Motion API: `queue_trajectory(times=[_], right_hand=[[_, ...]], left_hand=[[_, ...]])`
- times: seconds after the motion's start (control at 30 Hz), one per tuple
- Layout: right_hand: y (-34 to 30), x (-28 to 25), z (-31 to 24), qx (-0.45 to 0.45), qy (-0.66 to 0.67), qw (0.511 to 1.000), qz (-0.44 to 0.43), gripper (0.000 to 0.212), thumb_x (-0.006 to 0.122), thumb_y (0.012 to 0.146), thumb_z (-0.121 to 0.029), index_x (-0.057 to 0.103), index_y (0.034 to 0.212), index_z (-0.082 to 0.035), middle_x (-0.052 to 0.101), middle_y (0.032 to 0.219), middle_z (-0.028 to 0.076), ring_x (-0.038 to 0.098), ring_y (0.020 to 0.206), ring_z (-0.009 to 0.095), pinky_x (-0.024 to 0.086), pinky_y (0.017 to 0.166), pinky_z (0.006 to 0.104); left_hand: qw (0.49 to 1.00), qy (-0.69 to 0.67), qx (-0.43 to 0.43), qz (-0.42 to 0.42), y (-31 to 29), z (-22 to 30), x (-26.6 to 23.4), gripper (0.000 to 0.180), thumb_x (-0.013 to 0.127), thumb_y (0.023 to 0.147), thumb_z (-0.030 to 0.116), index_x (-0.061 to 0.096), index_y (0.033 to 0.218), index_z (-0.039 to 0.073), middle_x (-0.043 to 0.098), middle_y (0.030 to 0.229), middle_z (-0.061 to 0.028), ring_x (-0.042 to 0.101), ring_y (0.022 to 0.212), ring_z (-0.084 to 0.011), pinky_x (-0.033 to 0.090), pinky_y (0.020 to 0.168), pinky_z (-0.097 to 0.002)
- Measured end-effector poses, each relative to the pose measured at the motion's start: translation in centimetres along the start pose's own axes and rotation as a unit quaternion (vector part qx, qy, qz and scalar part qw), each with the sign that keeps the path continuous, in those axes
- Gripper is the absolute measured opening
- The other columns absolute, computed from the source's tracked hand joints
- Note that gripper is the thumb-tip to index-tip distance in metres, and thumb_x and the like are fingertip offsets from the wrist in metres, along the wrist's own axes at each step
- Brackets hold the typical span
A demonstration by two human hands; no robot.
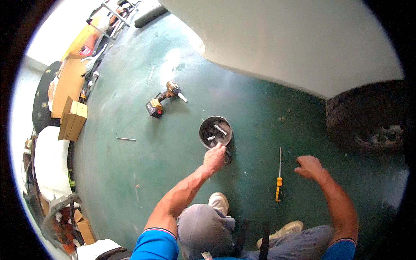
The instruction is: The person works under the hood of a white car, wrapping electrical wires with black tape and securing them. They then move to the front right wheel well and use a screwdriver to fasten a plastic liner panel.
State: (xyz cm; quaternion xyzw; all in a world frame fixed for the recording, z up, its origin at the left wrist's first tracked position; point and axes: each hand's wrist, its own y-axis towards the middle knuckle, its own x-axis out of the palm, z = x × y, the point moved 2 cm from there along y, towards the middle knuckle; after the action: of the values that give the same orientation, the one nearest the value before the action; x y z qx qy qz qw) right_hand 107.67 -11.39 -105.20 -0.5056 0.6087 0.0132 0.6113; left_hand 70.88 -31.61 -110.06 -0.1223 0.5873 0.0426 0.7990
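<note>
My left hand (215,158) is closed at the near rim of a round metal bowl (202,125) on the floor. Whether its fingers grip the rim or a small item is hidden. Inside the bowl lie dark material, a shiny metal cylinder (220,129) and a smaller metal piece (211,138). A dark rounded shape partly shows beside that hand. My right hand (309,167) hovers over the floor to the right, fingers curled; anything in them is too small to make out. Nearest to it, a screwdriver (279,182) with a yellow handle lies with its shaft pointing away from me.
Beyond the bowl lies a cordless power tool (167,96). A thin metal rod (125,139) rests at left. A pale vehicle body (303,43) overhangs the far right above a tyre (368,108). Cardboard boxes (73,117) and panels line the left wall.
</note>
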Motion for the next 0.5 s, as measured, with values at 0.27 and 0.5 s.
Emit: queue_trajectory(times=[0.27,0.5], right_hand=[[-2.4,2.5,-0.8,-0.07,-0.051,0.995,-0.045,0.032,0.071,0.084,-0.033,0.068,0.1,-0.005,0.071,0.1,0.017,0.068,0.099,0.037,0.055,0.083,0.0502],[-4.9,3.4,1.2,-0.033,-0.036,0.999,-0.02,0.032,0.069,0.085,-0.031,0.068,0.104,-0.006,0.07,0.104,0.015,0.068,0.1,0.035,0.056,0.082,0.0496]], left_hand=[[0.971,-0.183,0.061,-0.137,-5.1,9.7,2.4,0.034,0.065,0.08,0.007,0.064,0.114,0.002,0.058,0.116,-0.019,0.062,0.105,-0.0403,0.053,0.09,-0.0484],[0.961,-0.253,-0.101,-0.045,-2.2,4.6,-2.4,0.031,0.066,0.084,0.014,0.069,0.113,0.002,0.072,0.105,-0.0175,0.07,0.096,-0.0319,0.055,0.087,-0.0394]])
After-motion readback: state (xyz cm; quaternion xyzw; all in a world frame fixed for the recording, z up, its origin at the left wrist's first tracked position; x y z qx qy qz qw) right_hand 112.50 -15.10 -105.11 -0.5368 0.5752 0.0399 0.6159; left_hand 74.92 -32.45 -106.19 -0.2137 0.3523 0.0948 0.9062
